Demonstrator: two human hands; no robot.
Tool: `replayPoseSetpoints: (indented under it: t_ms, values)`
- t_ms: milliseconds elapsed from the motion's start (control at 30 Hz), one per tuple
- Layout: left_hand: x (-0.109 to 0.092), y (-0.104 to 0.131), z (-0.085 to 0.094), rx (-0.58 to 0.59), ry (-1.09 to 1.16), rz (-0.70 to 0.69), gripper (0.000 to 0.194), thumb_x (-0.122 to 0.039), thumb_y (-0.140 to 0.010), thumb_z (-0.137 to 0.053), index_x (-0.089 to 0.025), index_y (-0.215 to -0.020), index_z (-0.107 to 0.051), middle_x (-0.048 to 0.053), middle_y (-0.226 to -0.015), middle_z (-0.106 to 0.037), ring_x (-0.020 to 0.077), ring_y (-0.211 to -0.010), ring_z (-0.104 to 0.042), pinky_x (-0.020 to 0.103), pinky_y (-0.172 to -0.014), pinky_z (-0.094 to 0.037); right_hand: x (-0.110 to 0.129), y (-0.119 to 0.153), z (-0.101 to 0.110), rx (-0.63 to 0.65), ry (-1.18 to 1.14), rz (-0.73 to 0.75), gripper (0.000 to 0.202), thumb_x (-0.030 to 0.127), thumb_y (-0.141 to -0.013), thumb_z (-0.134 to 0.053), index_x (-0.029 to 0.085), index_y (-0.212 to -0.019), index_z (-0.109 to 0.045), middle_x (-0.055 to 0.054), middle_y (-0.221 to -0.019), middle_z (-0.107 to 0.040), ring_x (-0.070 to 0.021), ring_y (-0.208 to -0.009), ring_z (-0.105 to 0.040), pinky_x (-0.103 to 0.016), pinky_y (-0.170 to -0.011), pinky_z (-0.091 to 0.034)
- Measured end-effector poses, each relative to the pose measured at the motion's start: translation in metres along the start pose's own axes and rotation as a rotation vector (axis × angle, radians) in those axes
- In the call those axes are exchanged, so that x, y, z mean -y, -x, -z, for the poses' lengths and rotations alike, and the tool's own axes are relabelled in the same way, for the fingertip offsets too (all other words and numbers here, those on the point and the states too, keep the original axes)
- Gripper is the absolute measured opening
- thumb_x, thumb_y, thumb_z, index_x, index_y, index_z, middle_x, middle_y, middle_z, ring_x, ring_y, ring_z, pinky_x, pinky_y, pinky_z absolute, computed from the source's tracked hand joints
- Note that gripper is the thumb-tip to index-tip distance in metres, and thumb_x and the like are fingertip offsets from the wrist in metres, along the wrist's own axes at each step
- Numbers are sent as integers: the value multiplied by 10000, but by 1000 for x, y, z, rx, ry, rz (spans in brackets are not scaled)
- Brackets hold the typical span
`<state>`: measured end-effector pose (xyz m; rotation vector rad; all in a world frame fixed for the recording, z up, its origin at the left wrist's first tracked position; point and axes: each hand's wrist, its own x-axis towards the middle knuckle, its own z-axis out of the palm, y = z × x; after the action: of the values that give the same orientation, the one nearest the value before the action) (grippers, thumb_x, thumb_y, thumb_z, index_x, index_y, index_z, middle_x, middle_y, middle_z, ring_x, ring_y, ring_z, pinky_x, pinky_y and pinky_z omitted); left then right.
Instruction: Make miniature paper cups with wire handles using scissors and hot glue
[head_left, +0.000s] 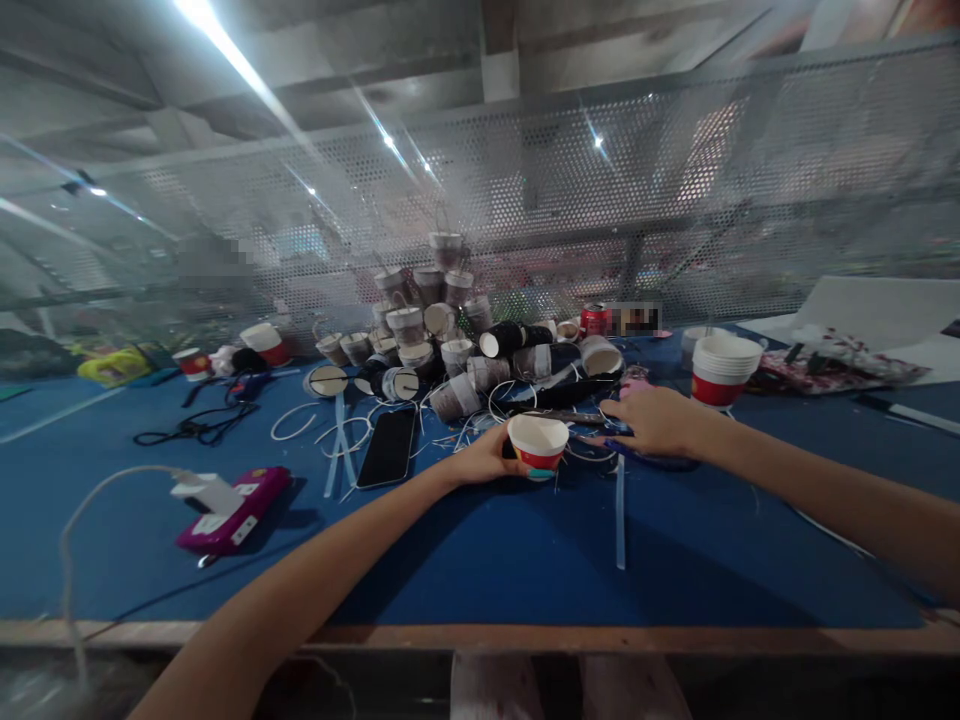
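A white-and-red paper cup (537, 437) is in my left hand (487, 455), its mouth facing up just above the blue table. The fingers wrap the cup from the left, and a teal nail shows on its front. My right hand (656, 420) is stretched over what look like scissors (664, 460) with dark blue handles, its fingers apart and pointing left. It touches or hovers at the handles; I cannot tell which. Thin white cord loops (506, 400) and clear strips (620, 515) lie around both hands.
Behind my hands is a heap of grey-brown covered cups (442, 330). A stack of white-and-red paper cups (721, 370) stands at right, near a red can (596, 320). Leftward lie a black phone (388, 447) and a purple power strip (236, 510) with a cable.
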<state>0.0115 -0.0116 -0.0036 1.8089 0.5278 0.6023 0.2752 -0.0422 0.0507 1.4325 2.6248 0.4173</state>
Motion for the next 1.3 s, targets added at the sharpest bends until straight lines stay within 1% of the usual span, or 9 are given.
replayPoseSetpoints:
  t_ms: [100,233,333,533,733,967,1167,1233,1300]
  values:
    - [1,1,-1,0,-29,-7,766,-300,-598,-769,-166,-1256,-399,136,-1291,-496,258,-1180,-476,385,-989,-370,1,1,2,-5,5,-7,460,502,-851,-338,139,-992,-583,-139,-797,-670,-251,-715,-625,-296,-521,-368]
    - [5,0,-3,-62,-116,-53,812,-305,-536,-802,-136,-1230,-417,160,-1257,-514,277,-1157,-490,416,-994,-359,4,3,5,-10,42,-18,467,500,-852,-338,130,-991,-586,-147,-791,-669,-258,-702,-625,-305,-517,-371]
    - [6,-2,-3,-75,-176,-80,793,-319,-551,-793,-127,-1228,-427,169,-1251,-515,282,-1159,-484,423,-996,-353,6,3,8,-18,66,-24,493,500,-851,-323,113,-1023,-576,-161,-800,-664,-265,-699,-625,-315,-521,-381]
    - [5,-3,0,-67,-155,-133,857,-304,-565,-787,-145,-1291,-360,167,-1302,-462,280,-1197,-446,410,-1008,-339,9,-3,9,-28,72,-2,516,472,-826,-364,99,-1142,-528,-181,-866,-661,-284,-745,-626,-333,-543,-403]
    - [3,-2,0,-47,-180,-112,814,-299,-594,-769,-156,-1284,-362,156,-1287,-481,282,-1184,-458,414,-994,-348,11,-3,10,43,7,-22,485,474,-840,-333,107,-1053,-567,-167,-788,-667,-271,-713,-632,-316,-529,-392]
    - [5,-2,1,-61,-160,-86,772,-328,-584,-772,-136,-1235,-406,165,-1276,-490,286,-1174,-465,415,-989,-351,12,-2,11,66,4,-17,437,446,-852,-339,116,-1001,-584,-160,-799,-675,-258,-743,-637,-306,-557,-396]
    - [4,0,2,-18,-110,-13,859,-351,-568,-777,-159,-1285,-343,157,-1326,-443,286,-1217,-427,419,-1017,-325,7,-1,3,65,27,-22,434,430,-842,-366,96,-1017,-581,-177,-843,-666,-274,-769,-633,-323,-589,-408]
    - [4,0,0,-25,-109,-29,900,-338,-541,-794,-164,-1290,-326,150,-1323,-444,281,-1216,-428,416,-1028,-316,6,-1,3,69,37,-30,456,440,-845,-355,82,-1011,-583,-191,-845,-661,-287,-770,-630,-334,-590,-410]
    - [5,-1,-3,-67,-117,-63,916,-318,-512,-811,-159,-1278,-334,152,-1300,-461,280,-1198,-444,421,-1030,-315,7,0,4,69,44,-35,467,445,-845,-350,79,-1018,-583,-197,-841,-660,-293,-765,-628,-339,-584,-409]
